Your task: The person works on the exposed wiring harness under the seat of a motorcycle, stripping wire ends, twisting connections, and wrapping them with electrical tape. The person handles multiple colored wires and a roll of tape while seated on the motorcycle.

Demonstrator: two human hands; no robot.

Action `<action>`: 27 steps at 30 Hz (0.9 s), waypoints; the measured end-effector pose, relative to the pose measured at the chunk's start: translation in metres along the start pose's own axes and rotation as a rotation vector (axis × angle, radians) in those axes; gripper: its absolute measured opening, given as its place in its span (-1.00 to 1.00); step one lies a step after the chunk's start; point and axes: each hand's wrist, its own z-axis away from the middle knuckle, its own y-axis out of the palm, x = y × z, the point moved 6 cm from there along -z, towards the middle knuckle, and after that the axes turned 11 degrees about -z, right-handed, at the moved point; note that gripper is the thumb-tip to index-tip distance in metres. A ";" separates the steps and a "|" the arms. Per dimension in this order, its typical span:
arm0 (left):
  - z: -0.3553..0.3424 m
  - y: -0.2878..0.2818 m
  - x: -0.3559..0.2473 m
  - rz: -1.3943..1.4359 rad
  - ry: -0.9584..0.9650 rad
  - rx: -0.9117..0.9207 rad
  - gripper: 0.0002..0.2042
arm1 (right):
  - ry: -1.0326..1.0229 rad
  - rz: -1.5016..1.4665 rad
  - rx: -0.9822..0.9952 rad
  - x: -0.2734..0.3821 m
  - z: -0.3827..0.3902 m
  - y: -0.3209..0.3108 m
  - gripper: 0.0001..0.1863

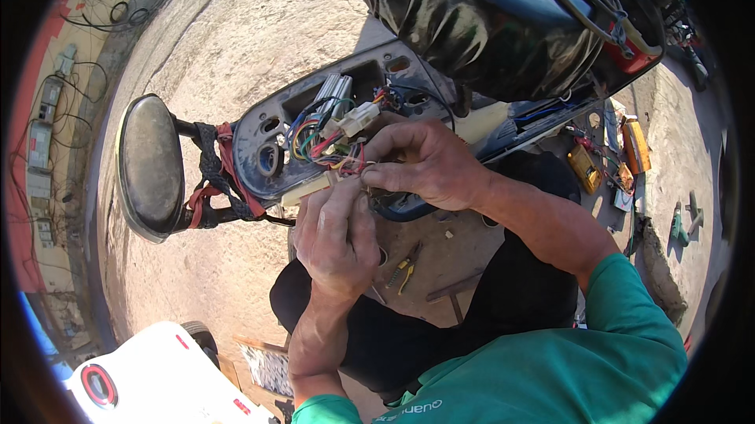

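Observation:
My left hand (336,237) and my right hand (431,163) meet over the open body of a two-wheeler, their fingertips pinched close together. Both grip thin wires (346,163) from a multicoloured bundle; the exact ends between the fingers are partly hidden. Just beyond the right fingers lies a white plastic connector (360,119). Behind the bundle, a silver finned metal box (335,87) sits in the recess of the dark, dusty frame (255,127). A pale plastic piece (308,188) shows beside my left fingers.
A padded backrest (151,168) juts out at left, tied with straps. The black seat (472,23) is at the far side. Pliers (406,268) lie on the ground below my hands. At right are a yellow meter-like device (583,168) and a green power tool (678,223). A white vehicle (157,369) stands near left.

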 end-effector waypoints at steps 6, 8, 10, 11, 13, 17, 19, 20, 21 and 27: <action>0.008 0.000 0.013 0.285 -0.318 0.174 -0.77 | -0.022 0.227 0.005 0.016 0.003 0.008 -0.78; 0.005 -0.003 0.012 0.248 -0.266 0.155 -0.76 | -0.035 0.288 0.007 0.018 0.004 0.009 -0.77; 0.001 -0.005 0.011 0.193 -0.207 0.098 -0.74 | -0.103 0.389 0.008 0.022 0.004 0.011 -0.76; 0.000 -0.008 0.011 0.154 -0.176 0.050 -0.73 | -0.113 0.391 0.003 0.022 0.004 0.012 -0.77; -0.004 -0.006 0.012 0.112 -0.114 0.003 -0.70 | -0.134 0.395 -0.008 0.022 0.004 0.014 -0.80; -0.015 0.002 0.016 0.061 0.003 -0.001 -0.67 | -0.106 0.418 -0.028 0.021 0.004 0.011 -0.83; -0.019 0.003 0.017 0.047 0.034 0.005 -0.70 | -0.104 0.427 -0.033 0.023 0.004 0.010 -0.84; -0.020 0.003 0.018 0.054 0.035 0.012 -0.71 | -0.111 0.442 -0.030 0.025 0.004 0.011 -0.83; -0.020 0.003 0.018 0.061 0.036 0.020 -0.73 | -0.117 0.457 -0.026 0.027 0.004 0.012 -0.83; -0.020 0.006 0.017 0.106 -0.122 0.123 -0.79 | -0.282 0.647 -0.020 0.032 0.004 0.013 -0.81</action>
